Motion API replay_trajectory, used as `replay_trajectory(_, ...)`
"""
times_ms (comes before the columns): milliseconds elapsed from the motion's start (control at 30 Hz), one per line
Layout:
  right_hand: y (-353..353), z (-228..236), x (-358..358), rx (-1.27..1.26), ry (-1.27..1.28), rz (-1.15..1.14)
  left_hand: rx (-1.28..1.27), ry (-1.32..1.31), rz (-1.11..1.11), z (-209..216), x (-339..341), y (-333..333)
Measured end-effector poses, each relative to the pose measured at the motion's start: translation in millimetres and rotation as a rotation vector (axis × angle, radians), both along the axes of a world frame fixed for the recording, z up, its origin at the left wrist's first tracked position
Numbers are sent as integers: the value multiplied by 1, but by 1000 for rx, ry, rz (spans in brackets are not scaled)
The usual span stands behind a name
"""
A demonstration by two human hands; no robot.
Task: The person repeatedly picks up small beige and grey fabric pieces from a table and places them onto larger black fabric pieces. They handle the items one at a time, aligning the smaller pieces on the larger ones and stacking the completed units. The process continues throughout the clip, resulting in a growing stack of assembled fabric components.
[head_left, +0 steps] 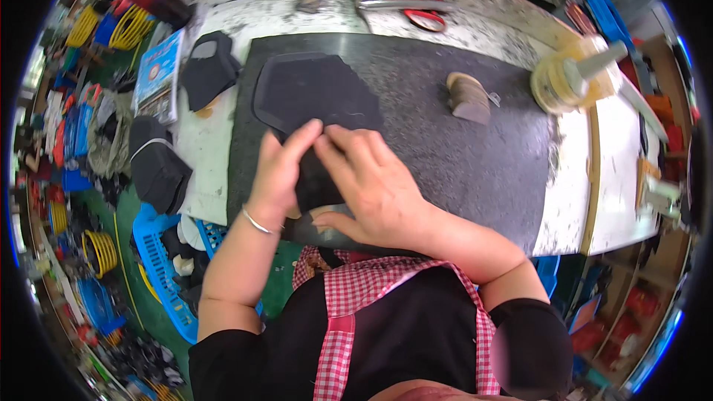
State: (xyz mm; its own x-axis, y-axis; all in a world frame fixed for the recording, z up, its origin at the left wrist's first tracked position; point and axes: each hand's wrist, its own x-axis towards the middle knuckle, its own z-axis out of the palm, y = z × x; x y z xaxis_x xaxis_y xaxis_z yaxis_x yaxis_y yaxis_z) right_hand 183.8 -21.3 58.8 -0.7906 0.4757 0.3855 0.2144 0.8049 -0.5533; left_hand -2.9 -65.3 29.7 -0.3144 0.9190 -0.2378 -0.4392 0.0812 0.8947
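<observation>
A flat black shaped piece (pixel 316 93), looking like fabric or leather, lies on a dark work mat (pixel 423 178). At its near edge my left hand (pixel 278 171) and my right hand (pixel 371 186) meet, fingertips almost touching. Between them hangs more black material (pixel 318 182), with a tan edge showing near my right thumb. My left thumb and fingers close on that material from the left. The fingers of my right hand bend over it from the right. Parts of the left fingers are hidden, so how the pieces join under the hands cannot be seen.
A rolled grey-brown piece (pixel 469 98) sits on the mat. Red-handled scissors (pixel 423 21) and a hammer (pixel 405 4) lie beyond it; a glue bottle (pixel 561 85) stands right. Black pieces (pixel 212 70), a banded stack (pixel 157 163) and a blue basket (pixel 167 282) are left.
</observation>
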Motion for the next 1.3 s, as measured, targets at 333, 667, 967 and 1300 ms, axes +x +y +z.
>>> replay_trajectory(333,111,-50,118,218,20,-513,46,1318,-569,12,-79,81)
replay_trajectory(667,146,-84,182,-576,53,-643,108,1736,-295,-23,27,37)
replay_trajectory(967,130,-78,204,-634,137,-686,153,1176,-105,-15,-16,64)
replay_trajectory(1300,121,-78,212,-567,154,-673,490,1602,177,0,-17,55)
